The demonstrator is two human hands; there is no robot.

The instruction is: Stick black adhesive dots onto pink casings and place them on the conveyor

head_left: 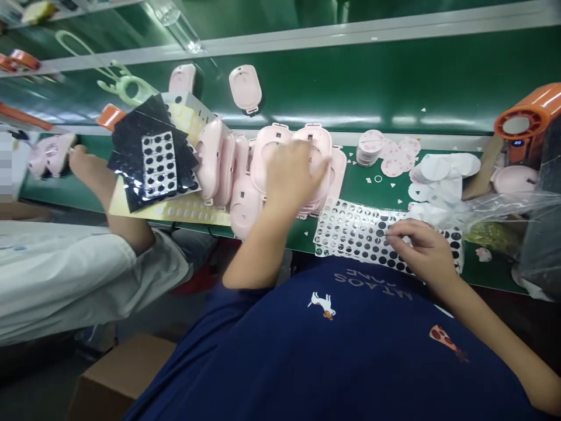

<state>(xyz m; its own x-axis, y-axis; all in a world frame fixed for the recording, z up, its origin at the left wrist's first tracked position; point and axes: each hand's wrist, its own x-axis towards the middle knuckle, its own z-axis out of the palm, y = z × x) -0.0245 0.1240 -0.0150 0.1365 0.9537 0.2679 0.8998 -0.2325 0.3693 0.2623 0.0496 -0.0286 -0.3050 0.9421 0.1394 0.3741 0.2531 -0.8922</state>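
Steadying, I judge remotely, a rounded pink plastic case, my left hand is half-spread, my right hand pinched, both holds unclear.

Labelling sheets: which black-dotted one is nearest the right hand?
The large white dotted sheet, beneath the right hand. The smaller dotted sheet lies on black sheets, farther left.
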